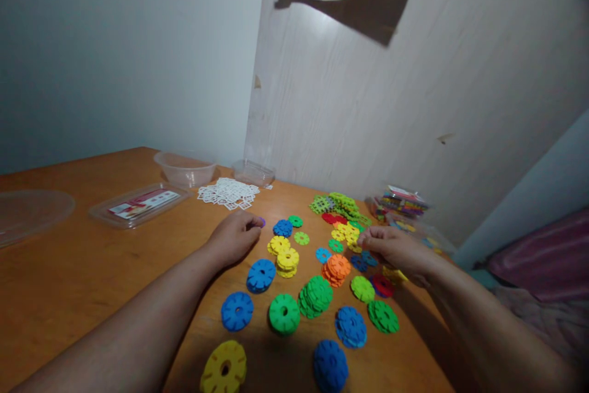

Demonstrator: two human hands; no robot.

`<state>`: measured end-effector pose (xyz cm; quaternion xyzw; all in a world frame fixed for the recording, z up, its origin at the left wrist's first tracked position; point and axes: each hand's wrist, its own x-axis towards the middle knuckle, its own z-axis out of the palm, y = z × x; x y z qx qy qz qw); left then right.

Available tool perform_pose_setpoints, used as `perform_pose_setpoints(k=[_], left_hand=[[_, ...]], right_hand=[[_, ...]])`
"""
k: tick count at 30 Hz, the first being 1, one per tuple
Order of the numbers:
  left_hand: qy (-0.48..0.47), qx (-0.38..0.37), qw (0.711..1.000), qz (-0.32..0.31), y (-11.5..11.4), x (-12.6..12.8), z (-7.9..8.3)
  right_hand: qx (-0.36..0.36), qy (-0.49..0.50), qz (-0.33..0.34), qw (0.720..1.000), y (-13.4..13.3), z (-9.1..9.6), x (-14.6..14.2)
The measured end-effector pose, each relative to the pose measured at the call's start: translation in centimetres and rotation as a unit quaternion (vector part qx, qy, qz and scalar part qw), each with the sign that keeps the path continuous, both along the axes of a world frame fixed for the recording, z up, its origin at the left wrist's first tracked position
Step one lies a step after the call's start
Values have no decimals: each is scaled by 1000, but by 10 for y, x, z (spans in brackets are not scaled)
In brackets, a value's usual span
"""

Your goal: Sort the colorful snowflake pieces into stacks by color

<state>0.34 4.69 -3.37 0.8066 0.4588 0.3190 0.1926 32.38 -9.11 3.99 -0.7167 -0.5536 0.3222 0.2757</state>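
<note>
My left hand (237,235) is closed, thumb and forefinger pinched on a small purple notched disc (262,222) that shows only in part. It is beside a pile of blue discs (282,228) and stacks of yellow discs (288,259). My right hand (389,247) has its fingers pressed together over small yellow discs (346,232); what it holds, if anything, is hidden. Nearby lie orange discs (338,268), a lime disc (362,289), a partly covered red disc (383,285) and a heap of green discs (316,296).
At the back are white square lattice pieces (229,192), green lattice pieces (339,204), a clear bowl (184,168) and a clear tub (253,173). A labelled lid (140,204) lies left. Packaged items (404,202) stand at the back right. Large discs (225,368) lie in front.
</note>
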Motion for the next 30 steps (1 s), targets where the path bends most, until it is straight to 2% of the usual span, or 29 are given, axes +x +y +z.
perform_pose_setpoints(k=[2, 4, 7, 10, 17, 23, 26, 30], left_hand=[[1, -1, 1000, 2, 0, 0, 1], [2, -4, 1000, 1, 0, 0, 1], [2, -10, 1000, -5, 1, 0, 2], [-5, -14, 1000, -4, 2, 0, 1], [-10, -10, 1000, -5, 2, -1, 0], [-6, -11, 1000, -2, 2, 0, 0], [-1, -10, 1000, -6, 3, -1, -2], [-4, -3, 1000, -12, 6, -2, -5]], right_hand=[[22, -35, -21, 999, 4, -2, 19], [24, -118, -31, 992, 7, -6, 39], [-17, -252, -44, 967, 11, -11, 59], [-46, -322, -11, 946, 12, -12, 64], [-119, -300, 70, 944, 19, -8, 51], [-101, -319, 73, 940, 27, -8, 54], [-93, -375, 59, 920, 29, -7, 65], [-133, -434, 41, 890, 30, -6, 70]])
